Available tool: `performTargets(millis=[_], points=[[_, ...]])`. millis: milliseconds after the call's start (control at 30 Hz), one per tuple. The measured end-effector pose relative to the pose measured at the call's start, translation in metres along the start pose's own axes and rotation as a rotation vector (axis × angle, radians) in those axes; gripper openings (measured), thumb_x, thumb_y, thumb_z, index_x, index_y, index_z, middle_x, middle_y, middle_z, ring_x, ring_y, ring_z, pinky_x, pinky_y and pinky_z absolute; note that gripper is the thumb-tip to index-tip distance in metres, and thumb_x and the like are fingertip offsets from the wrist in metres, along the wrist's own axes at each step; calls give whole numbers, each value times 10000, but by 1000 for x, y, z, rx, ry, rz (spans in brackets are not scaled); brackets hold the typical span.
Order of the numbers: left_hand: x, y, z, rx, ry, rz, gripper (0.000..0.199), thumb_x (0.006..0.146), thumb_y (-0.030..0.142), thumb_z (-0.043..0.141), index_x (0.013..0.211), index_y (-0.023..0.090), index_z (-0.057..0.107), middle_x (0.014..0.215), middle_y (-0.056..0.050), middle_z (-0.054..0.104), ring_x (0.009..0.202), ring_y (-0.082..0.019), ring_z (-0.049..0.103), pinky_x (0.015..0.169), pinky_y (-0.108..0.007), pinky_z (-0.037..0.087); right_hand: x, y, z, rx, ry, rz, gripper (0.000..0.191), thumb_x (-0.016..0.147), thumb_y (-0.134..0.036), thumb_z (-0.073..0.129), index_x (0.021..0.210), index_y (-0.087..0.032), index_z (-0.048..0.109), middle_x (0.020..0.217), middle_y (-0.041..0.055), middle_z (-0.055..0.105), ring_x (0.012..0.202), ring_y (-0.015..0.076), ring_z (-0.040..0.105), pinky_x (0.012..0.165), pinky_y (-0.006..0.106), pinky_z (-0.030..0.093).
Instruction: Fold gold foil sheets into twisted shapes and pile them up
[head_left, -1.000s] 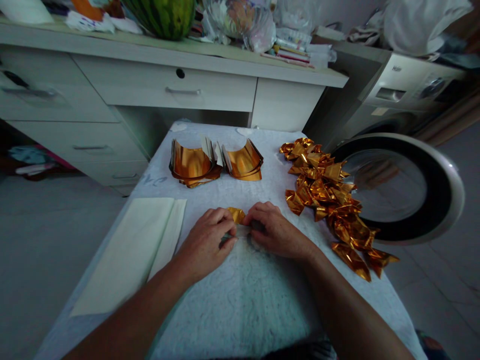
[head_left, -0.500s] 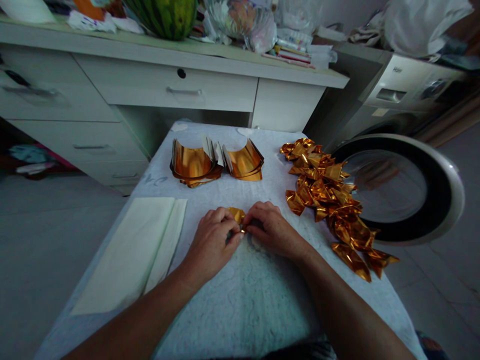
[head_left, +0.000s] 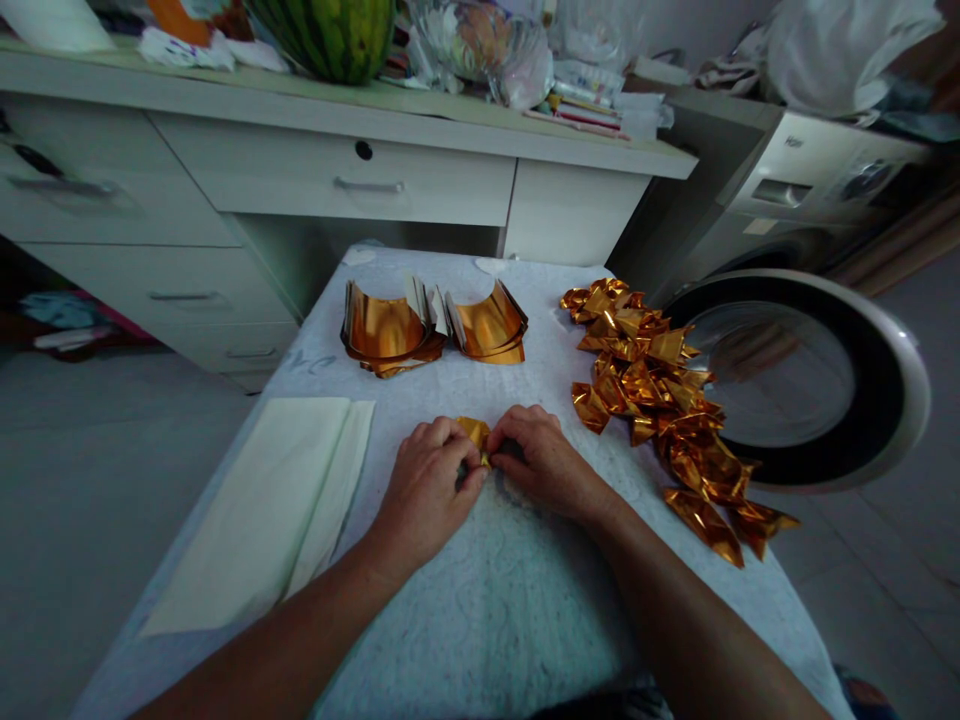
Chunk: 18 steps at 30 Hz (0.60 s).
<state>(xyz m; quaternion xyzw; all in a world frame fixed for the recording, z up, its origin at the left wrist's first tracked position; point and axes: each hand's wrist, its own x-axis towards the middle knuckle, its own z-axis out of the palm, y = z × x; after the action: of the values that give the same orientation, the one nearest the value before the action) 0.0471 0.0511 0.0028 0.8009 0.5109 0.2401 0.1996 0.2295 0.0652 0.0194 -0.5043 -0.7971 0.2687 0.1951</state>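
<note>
A small piece of gold foil paper (head_left: 474, 432) is pinched between my two hands over the middle of the cloth-covered table (head_left: 480, 600). My left hand (head_left: 433, 480) grips its left side with thumb and fingers closed. From the right, my right hand (head_left: 541, 458) pinches the same foil, fingertips close to the left ones. Most of the foil is hidden behind the fingers. Beyond the hands stand two curved stacks of gold foil sheets, a left stack (head_left: 386, 325) and a right stack (head_left: 489, 325). A heap of folded gold foil pieces (head_left: 645, 385) lies along the table's right side.
Pale folded paper sheets (head_left: 247, 500) lie left of my left forearm. Behind the table is a white drawer cabinet (head_left: 330, 185) with a watermelon (head_left: 326, 35) on top. An open round washing machine door (head_left: 892, 390) stands close by the table's right edge.
Both hands stay almost in place on the foil; slightly more of its gold surface shows between the fingers. The stacks and the heap have not moved.
</note>
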Motion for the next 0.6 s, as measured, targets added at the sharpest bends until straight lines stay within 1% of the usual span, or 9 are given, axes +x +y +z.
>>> performTargets(millis=[100, 300, 367, 467, 600], points=[[0, 0, 1, 11, -2, -3, 105, 799, 147, 650, 745, 216, 592, 931, -33, 572, 936, -239, 540, 833, -423, 466, 0, 1, 1, -3, 6, -5, 117, 825, -81, 649, 845, -196, 657, 897, 14, 642, 890, 184, 518, 826, 329, 318], [-1, 0, 0, 3, -31, 3, 62, 834, 163, 628, 794, 207, 609, 957, -50, 569, 943, -247, 529, 850, -444, 458, 1, 2, 1, 6, -9, -6, 158, 827, -46, 613, 855, -193, 665, 919, 18, 650, 902, 184, 518, 836, 328, 314], [-1, 0, -1, -7, -35, -3, 52, 824, 188, 658, 803, 206, 613, 955, -49, 567, 946, -251, 528, 855, -450, 457, 0, 1, 1, 1, -9, -2, 157, 829, -50, 611, 857, -193, 670, 921, 19, 648, 906, 186, 513, 832, 327, 312], [-1, 0, -1, -8, -36, -12, 99, 786, 201, 711, 792, 207, 612, 944, -43, 565, 947, -255, 529, 851, -450, 457, 0, 1, 0, -1, -9, 4, 159, 833, -50, 597, 854, -189, 672, 913, 19, 648, 898, 186, 509, 832, 329, 312], [-1, -1, 0, 1, -22, 4, 81, 797, 194, 693, 803, 215, 615, 943, -35, 571, 937, -245, 537, 850, -441, 459, -2, 0, -2, -6, -27, -12, 210, 815, -28, 554, 880, -189, 671, 934, 26, 649, 914, 192, 516, 853, 337, 319]])
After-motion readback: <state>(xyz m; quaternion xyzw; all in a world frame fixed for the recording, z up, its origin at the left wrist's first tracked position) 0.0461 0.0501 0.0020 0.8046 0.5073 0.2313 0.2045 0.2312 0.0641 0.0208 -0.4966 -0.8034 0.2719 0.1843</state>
